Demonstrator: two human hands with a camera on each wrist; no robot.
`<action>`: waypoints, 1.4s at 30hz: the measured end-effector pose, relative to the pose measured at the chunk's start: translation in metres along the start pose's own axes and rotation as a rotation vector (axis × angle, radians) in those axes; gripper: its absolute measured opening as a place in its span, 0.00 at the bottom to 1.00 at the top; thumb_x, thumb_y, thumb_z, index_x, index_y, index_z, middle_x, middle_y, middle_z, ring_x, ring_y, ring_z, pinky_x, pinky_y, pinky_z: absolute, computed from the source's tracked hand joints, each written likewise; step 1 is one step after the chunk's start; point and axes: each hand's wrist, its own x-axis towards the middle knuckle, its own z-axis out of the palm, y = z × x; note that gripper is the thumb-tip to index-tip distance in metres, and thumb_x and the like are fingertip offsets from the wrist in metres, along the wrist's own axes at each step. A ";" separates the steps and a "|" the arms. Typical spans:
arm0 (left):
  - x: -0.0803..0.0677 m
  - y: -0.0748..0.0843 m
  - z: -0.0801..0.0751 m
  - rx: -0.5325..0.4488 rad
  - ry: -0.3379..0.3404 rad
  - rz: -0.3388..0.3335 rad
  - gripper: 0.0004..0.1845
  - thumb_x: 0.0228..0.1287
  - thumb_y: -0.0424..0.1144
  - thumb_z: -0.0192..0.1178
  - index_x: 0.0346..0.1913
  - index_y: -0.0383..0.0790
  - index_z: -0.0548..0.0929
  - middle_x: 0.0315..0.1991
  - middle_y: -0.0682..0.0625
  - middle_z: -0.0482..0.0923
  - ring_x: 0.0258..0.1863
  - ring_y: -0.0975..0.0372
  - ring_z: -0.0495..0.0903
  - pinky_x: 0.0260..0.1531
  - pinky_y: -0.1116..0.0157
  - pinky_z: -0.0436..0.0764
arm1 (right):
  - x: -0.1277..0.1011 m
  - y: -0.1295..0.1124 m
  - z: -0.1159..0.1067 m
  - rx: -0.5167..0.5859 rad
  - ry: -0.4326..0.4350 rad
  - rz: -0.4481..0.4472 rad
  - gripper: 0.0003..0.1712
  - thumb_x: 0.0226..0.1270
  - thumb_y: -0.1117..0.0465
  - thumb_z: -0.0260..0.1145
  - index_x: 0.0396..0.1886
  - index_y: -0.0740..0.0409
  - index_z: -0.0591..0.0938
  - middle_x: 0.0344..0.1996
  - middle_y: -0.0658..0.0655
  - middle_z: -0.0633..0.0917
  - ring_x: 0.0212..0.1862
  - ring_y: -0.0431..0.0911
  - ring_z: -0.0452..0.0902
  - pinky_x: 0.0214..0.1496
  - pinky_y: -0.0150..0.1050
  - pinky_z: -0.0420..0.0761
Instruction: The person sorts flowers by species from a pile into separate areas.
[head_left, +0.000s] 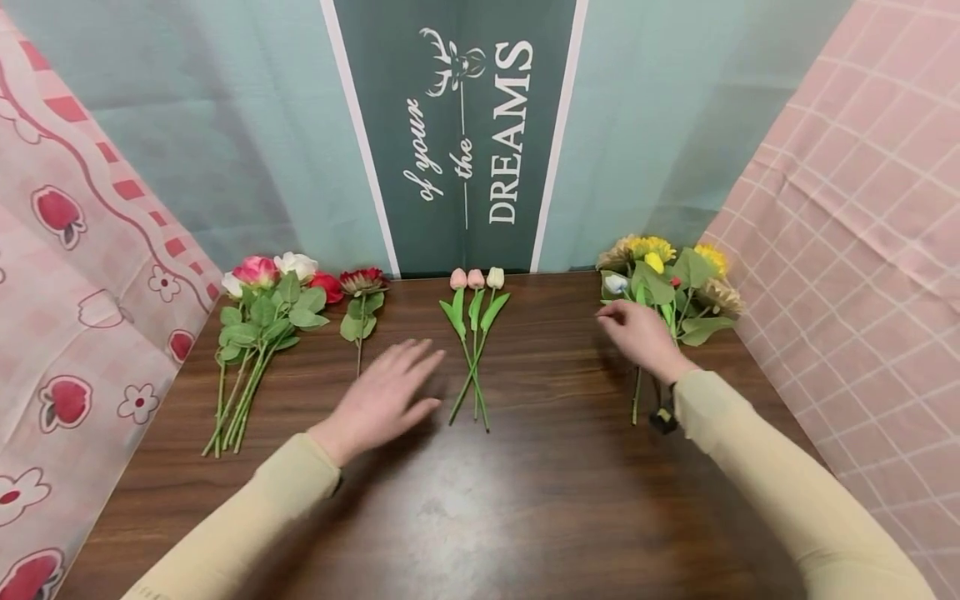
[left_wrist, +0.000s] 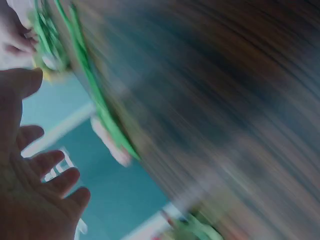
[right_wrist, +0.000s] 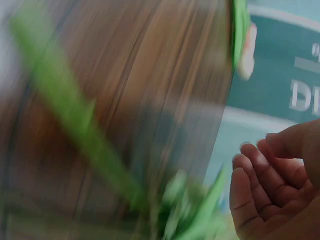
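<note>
1. Your left hand (head_left: 382,404) is released, fingers extended and slightly spread above the table (head_left: 555,483), between the dark red flower (head_left: 362,282) and the three tulips (head_left: 476,310).
2. Those tulips, two pink and one white, lie mid-table with their stems crossed.
3. Your right hand (head_left: 643,335) has loosely bent fingers with nothing grasped, beside the yellow flower bunch (head_left: 656,285); you have a blue-and-white tulip (head_left: 616,284) just beyond your fingertips.
4. To your far left lie pink, white and red roses (head_left: 258,315).
</note>
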 end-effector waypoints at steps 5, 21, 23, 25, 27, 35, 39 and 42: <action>0.040 0.051 0.015 -0.017 -0.053 0.172 0.41 0.73 0.56 0.61 0.81 0.45 0.60 0.80 0.43 0.54 0.79 0.48 0.53 0.78 0.54 0.46 | -0.015 0.044 -0.040 -0.073 0.019 0.090 0.18 0.79 0.55 0.57 0.53 0.65 0.84 0.45 0.66 0.86 0.38 0.56 0.80 0.39 0.53 0.77; 0.104 0.160 0.054 0.066 -0.173 0.397 0.37 0.76 0.59 0.54 0.81 0.51 0.60 0.79 0.46 0.57 0.78 0.51 0.57 0.77 0.53 0.53 | -0.039 0.091 -0.060 0.091 -0.185 0.296 0.23 0.74 0.53 0.66 0.46 0.74 0.85 0.28 0.58 0.87 0.31 0.47 0.83 0.31 0.41 0.84; 0.109 0.167 0.057 0.071 -0.177 0.410 0.37 0.76 0.60 0.54 0.81 0.51 0.60 0.79 0.46 0.58 0.78 0.52 0.57 0.77 0.54 0.54 | -0.039 0.092 -0.058 0.109 -0.180 0.316 0.23 0.74 0.53 0.66 0.47 0.74 0.85 0.28 0.57 0.87 0.31 0.47 0.83 0.31 0.41 0.84; 0.112 0.173 0.059 0.071 -0.179 0.423 0.37 0.76 0.60 0.54 0.81 0.52 0.61 0.79 0.47 0.58 0.77 0.53 0.58 0.77 0.54 0.54 | -0.040 0.093 -0.056 0.119 -0.170 0.331 0.22 0.74 0.54 0.66 0.47 0.73 0.85 0.27 0.57 0.86 0.30 0.47 0.83 0.31 0.41 0.84; 0.114 0.178 0.061 0.069 -0.181 0.435 0.36 0.76 0.60 0.54 0.81 0.52 0.61 0.79 0.47 0.59 0.77 0.53 0.58 0.77 0.53 0.55 | -0.042 0.094 -0.056 0.137 -0.160 0.338 0.22 0.74 0.54 0.65 0.48 0.74 0.85 0.27 0.57 0.86 0.30 0.48 0.83 0.31 0.41 0.84; 0.114 0.181 0.062 0.052 -0.185 0.436 0.36 0.76 0.59 0.54 0.81 0.53 0.61 0.79 0.48 0.58 0.77 0.54 0.58 0.77 0.54 0.55 | -0.047 0.093 -0.059 0.168 -0.121 0.300 0.22 0.76 0.57 0.63 0.50 0.76 0.84 0.31 0.58 0.87 0.30 0.46 0.81 0.32 0.38 0.84; 0.114 0.178 0.063 0.034 -0.168 0.424 0.35 0.75 0.58 0.56 0.80 0.52 0.63 0.78 0.48 0.61 0.77 0.54 0.59 0.76 0.54 0.57 | -0.052 0.090 -0.068 0.141 -0.081 0.275 0.22 0.77 0.56 0.63 0.48 0.75 0.85 0.28 0.57 0.86 0.28 0.44 0.80 0.29 0.37 0.81; 0.113 0.175 0.064 0.016 -0.154 0.418 0.35 0.75 0.57 0.56 0.79 0.51 0.64 0.78 0.48 0.62 0.76 0.54 0.60 0.76 0.54 0.58 | -0.054 0.090 -0.074 0.138 -0.054 0.272 0.23 0.78 0.55 0.62 0.49 0.75 0.84 0.30 0.60 0.87 0.28 0.44 0.80 0.29 0.37 0.81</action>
